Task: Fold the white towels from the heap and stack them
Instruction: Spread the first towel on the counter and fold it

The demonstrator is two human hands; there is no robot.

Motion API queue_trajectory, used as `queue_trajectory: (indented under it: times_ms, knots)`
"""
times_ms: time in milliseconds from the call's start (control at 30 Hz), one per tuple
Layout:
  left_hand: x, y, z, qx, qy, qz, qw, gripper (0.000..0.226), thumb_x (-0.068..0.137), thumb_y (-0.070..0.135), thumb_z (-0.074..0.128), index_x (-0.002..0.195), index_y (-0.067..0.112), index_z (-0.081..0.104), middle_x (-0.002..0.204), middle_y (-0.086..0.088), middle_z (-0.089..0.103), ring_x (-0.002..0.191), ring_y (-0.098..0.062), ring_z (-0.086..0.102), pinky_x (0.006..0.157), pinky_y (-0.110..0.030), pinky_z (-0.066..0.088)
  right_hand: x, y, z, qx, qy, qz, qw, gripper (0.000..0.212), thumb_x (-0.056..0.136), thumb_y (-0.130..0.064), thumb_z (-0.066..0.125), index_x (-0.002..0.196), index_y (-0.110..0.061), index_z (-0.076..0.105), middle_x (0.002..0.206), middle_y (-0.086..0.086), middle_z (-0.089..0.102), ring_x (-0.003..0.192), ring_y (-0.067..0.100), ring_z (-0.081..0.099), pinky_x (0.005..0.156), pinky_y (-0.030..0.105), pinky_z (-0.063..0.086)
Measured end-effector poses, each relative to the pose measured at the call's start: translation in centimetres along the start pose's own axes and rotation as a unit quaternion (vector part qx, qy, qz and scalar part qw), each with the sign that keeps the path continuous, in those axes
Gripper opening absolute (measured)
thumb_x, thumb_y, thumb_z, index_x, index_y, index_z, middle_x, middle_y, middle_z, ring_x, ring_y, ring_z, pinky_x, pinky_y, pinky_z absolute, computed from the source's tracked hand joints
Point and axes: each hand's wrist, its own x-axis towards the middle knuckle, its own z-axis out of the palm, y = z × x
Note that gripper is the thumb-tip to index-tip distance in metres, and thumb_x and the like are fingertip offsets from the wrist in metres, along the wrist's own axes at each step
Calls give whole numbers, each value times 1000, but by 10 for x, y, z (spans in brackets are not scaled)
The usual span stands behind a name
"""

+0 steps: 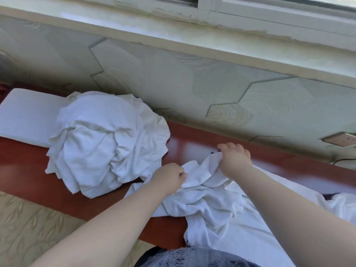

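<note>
We hold one crumpled towel on the red tabletop, at four o'clock from the heap. Our left hand and right hand each have the grip clamped on its far edge, likely to pull it flat for folding. A flat white stack lies at ten o'clock.

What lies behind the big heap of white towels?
A flat white stack lies on the red table behind the heap. The heap covers its right end, so its full length cannot be seen.
</note>
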Motion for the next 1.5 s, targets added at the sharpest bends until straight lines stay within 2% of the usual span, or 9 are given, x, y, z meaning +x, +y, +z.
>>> queue_trajectory:
  times_ms: [133, 233, 433, 633, 800, 933, 1167, 1333, 1500]
  knots:
    - [14, 8, 4, 55, -35, -12, 998, 63, 86, 62, 68, 138, 31, 49, 118, 8, 66, 109, -19, 61, 94, -40, 41, 2, -25, 21, -45, -68, -133, 988, 67, 96, -23, 48, 158, -41, 28, 163, -6, 30, 155, 29, 11, 126, 57, 1]
    - [16, 19, 13, 154, -34, 4, 988, 88, 82, 73, 60, 155, 31, 32, 128, 6, 62, 114, -24, 53, 95, -44, 35, -2, -28, 27, -84, -88, -150, 981, 55, 96, -24, 49, 147, -43, 42, 147, -2, 46, 147, 29, 22, 123, 63, -6]
    - [27, 33, 15, 155, -36, -75, 984, 56, 104, 61, 27, 150, 30, 37, 123, -2, 69, 119, -27, 55, 98, -46, 29, -20, -12, 34, -74, -50, -188, 978, 36, 100, -26, 47, 130, -42, 59, 122, -2, 54, 135, 27, 34, 123, 63, -5]
    - [28, 31, 5, 15, -128, -63, 990, 40, 100, 56, 52, 126, 27, 59, 113, 1, 70, 102, -24, 65, 90, -40, 52, -40, 14, 27, 47, 28, -165, 985, 33, 107, -39, 34, 115, -24, 63, 116, -3, 62, 128, 26, 44, 123, 51, 17]
    - [21, 52, -5, -71, -243, -143, 957, 80, 92, 85, 29, 109, 21, 75, 100, 4, 72, 95, -18, 64, 92, -37, 47, -56, 35, 15, 119, 62, -142, 981, 34, 106, -36, 30, 87, -20, 54, 97, 1, 61, 106, 26, 48, 97, 41, 41]
    - [14, 54, -9, -213, -99, -89, 968, 42, 98, 56, 60, 72, 22, 57, 66, 8, 54, 61, -11, 47, 58, -28, 37, -61, 47, 1, 162, 81, -107, 978, 40, 97, -40, 21, 72, -20, 44, 79, -3, 51, 92, 22, 45, 87, 39, 44]
    - [14, 86, -45, -175, 151, 47, 972, 36, 92, 52, 41, 83, 23, 62, 101, 16, 65, 102, -11, 54, 90, -36, 41, -77, 82, -17, 163, 116, -58, 978, 62, 96, -65, 18, 68, -18, 47, 71, -3, 48, 84, 22, 46, 76, 39, 41]
    - [5, 141, -55, -235, 187, 119, 946, 42, 104, 35, 46, 70, 17, 30, 63, 9, 34, 62, -11, 31, 62, -38, 27, -93, 114, -2, 144, 137, -78, 977, 38, 97, -51, 41, 81, -18, 47, 76, -4, 48, 85, 25, 49, 72, 42, 44]
    - [-12, 218, -34, -275, 136, 175, 936, 43, 107, 32, 47, 69, 14, 37, 64, 12, 33, 62, -10, 31, 61, -37, 29, -99, 161, 5, 307, 147, 24, 940, 20, 100, -22, 53, 82, -17, 59, 73, -3, 58, 75, 20, 52, 67, 38, 43]
